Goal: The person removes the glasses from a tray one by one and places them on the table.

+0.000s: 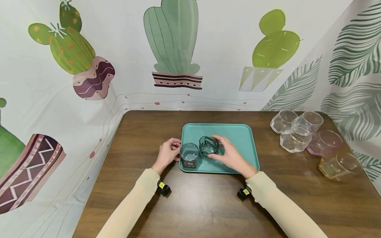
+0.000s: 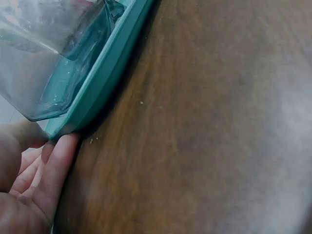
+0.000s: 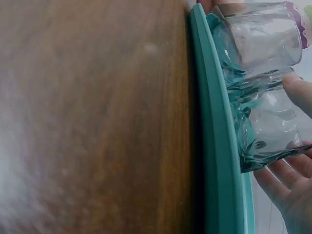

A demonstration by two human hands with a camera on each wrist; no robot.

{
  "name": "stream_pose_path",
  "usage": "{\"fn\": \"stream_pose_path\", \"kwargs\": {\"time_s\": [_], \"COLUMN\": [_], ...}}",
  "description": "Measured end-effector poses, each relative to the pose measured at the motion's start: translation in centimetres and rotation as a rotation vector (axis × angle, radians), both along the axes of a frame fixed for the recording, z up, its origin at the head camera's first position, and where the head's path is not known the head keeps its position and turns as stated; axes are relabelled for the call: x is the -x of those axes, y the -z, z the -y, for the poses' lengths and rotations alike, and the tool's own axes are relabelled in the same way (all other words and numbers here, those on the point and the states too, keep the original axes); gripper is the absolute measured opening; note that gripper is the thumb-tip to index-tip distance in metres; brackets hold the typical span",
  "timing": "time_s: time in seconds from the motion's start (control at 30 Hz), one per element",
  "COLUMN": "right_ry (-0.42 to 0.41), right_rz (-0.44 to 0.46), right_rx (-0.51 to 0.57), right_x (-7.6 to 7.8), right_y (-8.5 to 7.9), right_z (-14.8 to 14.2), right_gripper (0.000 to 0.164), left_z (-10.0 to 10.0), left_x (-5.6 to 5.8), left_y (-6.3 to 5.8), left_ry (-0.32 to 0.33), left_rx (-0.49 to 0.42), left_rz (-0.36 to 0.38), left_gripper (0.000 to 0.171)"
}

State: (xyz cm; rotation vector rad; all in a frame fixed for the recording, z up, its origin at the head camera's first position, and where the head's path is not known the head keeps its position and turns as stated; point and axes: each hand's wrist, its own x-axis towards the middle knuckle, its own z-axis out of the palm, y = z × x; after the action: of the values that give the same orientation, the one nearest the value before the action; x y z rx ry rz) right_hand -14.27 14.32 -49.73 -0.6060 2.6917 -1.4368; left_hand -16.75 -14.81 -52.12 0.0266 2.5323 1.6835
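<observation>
On a teal tray (image 1: 238, 140) stand two glasses, side by side near its left end. My right hand (image 1: 231, 156) holds the dark green glass (image 1: 208, 150), thumb on the near side and fingers round the far side. Just left of it is a blue-grey glass (image 1: 189, 158), close against the green one in the right wrist view. My left hand (image 1: 167, 153) is at the tray's left edge beside the blue-grey glass. In the left wrist view its thumb and fingers (image 2: 56, 168) pinch the tray's rim at a corner.
At the right of the wooden table (image 1: 190, 201) several more glasses stand in a group: clear ones (image 1: 294, 140), a pink one (image 1: 324, 142) and an amber one (image 1: 339, 168). Behind the table hangs a cloth (image 1: 220, 96) printed with cacti. A small black camera sits at each wrist.
</observation>
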Motion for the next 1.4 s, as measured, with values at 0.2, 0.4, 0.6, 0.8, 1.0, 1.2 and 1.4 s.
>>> {"fn": "stream_pose_path", "kwargs": {"time_s": [0.2,0.4,0.6,0.8,1.0,1.2,1.4], "right_ry": [0.016,0.042,0.08,0.125,0.204,0.279,0.356], "right_rz": [-0.006,0.003,0.023,0.011,-0.022,-0.019,-0.044], "right_rx": [0.043,0.05,0.061,0.059,0.035,0.031,0.012], "right_x": [-0.5,-1.4,-2.4,-3.2,-4.3,-5.5,-6.6], "right_y": [0.1,0.0,-0.2,0.0,-0.5,-1.6,-2.6], "right_z": [-0.5,-1.3,-2.4,-3.8,-5.6,-7.4,-9.4], "right_gripper": [0.078,0.076,0.075,0.075,0.075,0.074,0.075], "left_z": [0.1,0.2,0.3,0.3,0.2,0.1,0.1], "left_x": [-0.1,-0.2,-0.2,-0.3,-0.4,-0.4,-0.4], "left_y": [0.1,0.3,0.4,0.5,0.5,0.5,0.4], "left_ry": [0.001,-0.008,-0.011,-0.011,-0.006,-0.007,-0.011], "left_rx": [-0.008,-0.011,-0.017,-0.022,-0.022,-0.016,-0.013], "left_rz": [0.006,0.002,-0.002,-0.003,-0.003,-0.009,-0.018], "left_gripper": [0.02,0.02,0.02,0.02,0.02,0.02,0.02]}}
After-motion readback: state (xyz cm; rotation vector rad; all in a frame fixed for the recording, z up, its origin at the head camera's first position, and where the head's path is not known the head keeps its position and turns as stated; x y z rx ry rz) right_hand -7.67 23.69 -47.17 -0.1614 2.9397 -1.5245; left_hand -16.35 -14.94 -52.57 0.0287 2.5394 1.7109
